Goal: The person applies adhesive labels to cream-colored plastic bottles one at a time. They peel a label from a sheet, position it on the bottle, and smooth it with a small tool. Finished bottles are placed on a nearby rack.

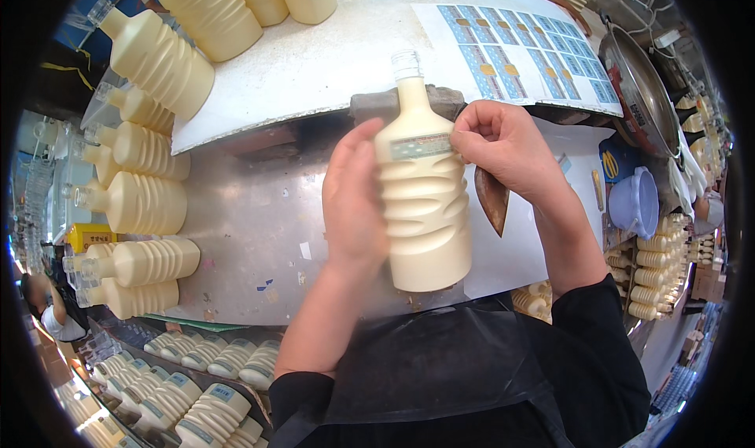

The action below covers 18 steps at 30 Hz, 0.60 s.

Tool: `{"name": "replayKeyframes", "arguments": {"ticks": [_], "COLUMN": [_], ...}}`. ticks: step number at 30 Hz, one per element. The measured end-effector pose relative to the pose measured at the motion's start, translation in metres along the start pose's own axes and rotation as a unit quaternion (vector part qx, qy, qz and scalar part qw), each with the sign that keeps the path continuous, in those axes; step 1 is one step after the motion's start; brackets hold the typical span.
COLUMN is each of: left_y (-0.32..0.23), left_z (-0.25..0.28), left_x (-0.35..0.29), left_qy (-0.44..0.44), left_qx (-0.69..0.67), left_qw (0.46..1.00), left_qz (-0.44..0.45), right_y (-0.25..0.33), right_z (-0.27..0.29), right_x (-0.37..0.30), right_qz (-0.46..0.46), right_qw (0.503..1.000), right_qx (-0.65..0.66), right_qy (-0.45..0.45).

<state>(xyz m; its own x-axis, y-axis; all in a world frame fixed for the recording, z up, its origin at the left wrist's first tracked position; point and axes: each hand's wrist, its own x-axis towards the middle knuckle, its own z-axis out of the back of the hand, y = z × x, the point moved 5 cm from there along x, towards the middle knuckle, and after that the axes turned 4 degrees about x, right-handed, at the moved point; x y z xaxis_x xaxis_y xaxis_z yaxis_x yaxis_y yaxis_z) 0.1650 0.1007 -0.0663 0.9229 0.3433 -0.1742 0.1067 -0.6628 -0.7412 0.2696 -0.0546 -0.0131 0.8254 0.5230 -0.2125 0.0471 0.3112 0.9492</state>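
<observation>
A cream plastic bottle [429, 247] with a ribbed body and clear threaded neck is in front of me, its neck pointing away. A narrow grey-green label [419, 147] with a reddish stripe lies across its shoulder. My left hand [354, 196], blurred, is curved along the bottle's left side. At the label's right end, my right hand [495, 141] pinches with thumb and forefinger. From under its palm sticks a brown, pointed, leaf-shaped blade [492, 200], its handle end hidden. A grey block [376, 106] sits behind the bottle's neck.
Printed label sheets [503, 35] lie on the raised white board [354, 62]. Unlabelled cream bottles [149, 204] line the left side; labelled ones [208, 416] fill the lower left. On the right are a metal pan [641, 86] and a lilac bucket [634, 204].
</observation>
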Motion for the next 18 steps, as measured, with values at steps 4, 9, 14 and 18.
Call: {"name": "replayKeyframes", "arguments": {"ticks": [4, 9, 14, 18], "left_y": [0.0021, 0.0005, -0.0005, -0.0001], "left_z": [0.0013, -0.0001, -0.0021, -0.0007], "left_x": [0.0020, 0.0038, 0.0038, 0.0047], "left_qy": [-0.006, -0.045, -0.051, -0.057], "left_qx": [0.002, 0.065, 0.098, 0.103], "left_qw": [1.000, 0.997, 0.994, 0.993], "left_qz": [0.007, -0.006, -0.014, -0.015], "right_y": [-0.0011, -0.0035, -0.0052, -0.0055], "right_z": [-0.0002, 0.0000, 0.0009, 0.0015], "right_x": [0.0002, 0.0011, 0.0017, 0.0021], "right_qz": [-0.003, -0.003, 0.000, -0.001], "right_qw": [1.000, 1.000, 1.000, 1.000], "right_qx": [0.008, 0.017, 0.024, 0.017], "right_qy": [0.004, 0.008, 0.011, 0.011]}}
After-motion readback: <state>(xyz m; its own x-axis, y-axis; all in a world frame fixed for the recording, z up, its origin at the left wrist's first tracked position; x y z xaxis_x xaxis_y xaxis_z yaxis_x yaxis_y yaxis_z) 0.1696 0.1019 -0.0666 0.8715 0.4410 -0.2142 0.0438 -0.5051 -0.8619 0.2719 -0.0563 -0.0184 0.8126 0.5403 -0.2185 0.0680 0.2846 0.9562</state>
